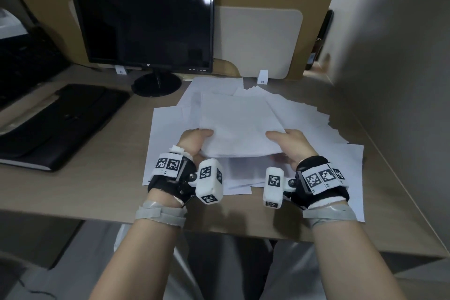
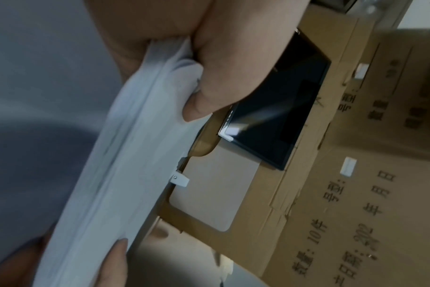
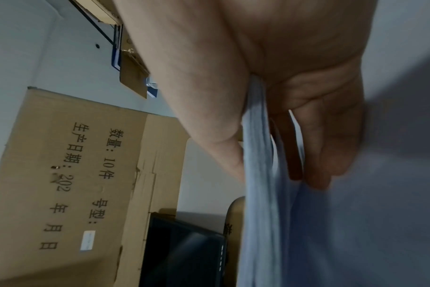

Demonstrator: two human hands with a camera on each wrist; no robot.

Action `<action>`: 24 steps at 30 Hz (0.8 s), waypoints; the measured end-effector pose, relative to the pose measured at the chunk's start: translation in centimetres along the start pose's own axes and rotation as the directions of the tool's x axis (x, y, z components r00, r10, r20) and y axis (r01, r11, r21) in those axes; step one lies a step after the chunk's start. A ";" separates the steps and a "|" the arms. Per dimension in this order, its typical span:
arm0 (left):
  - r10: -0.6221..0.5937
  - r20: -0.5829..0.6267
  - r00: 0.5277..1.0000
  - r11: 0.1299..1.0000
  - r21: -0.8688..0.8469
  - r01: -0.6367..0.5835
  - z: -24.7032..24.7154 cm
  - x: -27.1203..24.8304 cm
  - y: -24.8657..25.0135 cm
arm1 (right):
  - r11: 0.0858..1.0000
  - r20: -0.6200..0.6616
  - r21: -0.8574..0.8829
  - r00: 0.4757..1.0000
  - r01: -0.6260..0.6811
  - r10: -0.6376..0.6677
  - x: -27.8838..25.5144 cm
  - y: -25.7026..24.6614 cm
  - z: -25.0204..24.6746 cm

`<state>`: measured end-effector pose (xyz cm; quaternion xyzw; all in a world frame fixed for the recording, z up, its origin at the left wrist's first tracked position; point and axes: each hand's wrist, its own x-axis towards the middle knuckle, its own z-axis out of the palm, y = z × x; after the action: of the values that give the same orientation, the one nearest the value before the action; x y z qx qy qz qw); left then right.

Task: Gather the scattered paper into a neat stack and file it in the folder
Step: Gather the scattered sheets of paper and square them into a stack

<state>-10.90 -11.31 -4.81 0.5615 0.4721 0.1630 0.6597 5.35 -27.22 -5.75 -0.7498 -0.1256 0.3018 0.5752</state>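
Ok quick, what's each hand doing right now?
Left hand: grips the paper stack, thumb on top.
Right hand: grips the same stack's other side.

Place: office desk, probably a makeshift one | Signs: dark monitor [image 1: 141,22] on a desk [image 1: 97,178], black folder [image 1: 60,124], loose paper [image 1: 243,117], printed cardboard boxes [image 2: 356,194] behind
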 end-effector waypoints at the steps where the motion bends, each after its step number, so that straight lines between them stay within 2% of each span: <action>1: 0.001 -0.016 1.000 1.000 -0.006 -0.001 -1.0 -0.1 -0.2 | 1.000 0.016 0.025 1.000 -0.005 0.005 -0.4 -0.1 0.7; 4: -0.034 -0.034 0.999 0.997 -0.069 0.031 -4.2 -0.4 -1.2 | 0.997 0.065 0.069 0.998 0.018 -0.022 -1.7 -0.3 3.1; 9: -0.084 -0.011 0.996 0.942 -0.327 0.076 -8.3 -1.4 -2.6 | 0.970 0.208 0.238 0.978 -0.042 -0.009 -3.7 -0.7 6.8; 11: -0.069 0.075 0.995 0.893 -0.440 0.095 -9.1 -1.9 -3.1 | 0.960 0.211 0.278 0.977 -0.038 -0.023 -4.4 -0.7 7.9; 14: -0.018 0.174 0.985 0.767 -0.630 0.126 -9.5 -2.4 -3.7 | 0.935 0.171 0.350 0.985 -0.052 -0.009 -4.6 -0.1 8.9; 17: -0.031 0.155 0.987 0.786 -0.607 0.120 -9.4 -2.3 -3.8 | 0.931 0.157 0.355 0.987 -0.090 0.035 -4.7 0.1 9.0; 21: -0.075 0.129 0.989 0.806 -0.576 0.136 -9.1 -1.5 -3.7 | 0.949 0.242 0.252 0.962 -0.191 0.129 -5.1 -0.7 8.2; 24: -0.066 0.189 0.980 0.795 -0.583 0.166 -9.0 -0.9 -3.5 | 0.946 0.246 0.260 0.961 -0.191 0.126 -4.9 -0.9 8.2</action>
<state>-19.73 -7.84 -6.88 0.3071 0.3764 0.2169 0.8467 -3.24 -23.07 -4.67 -0.6288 -0.0850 0.4456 0.6315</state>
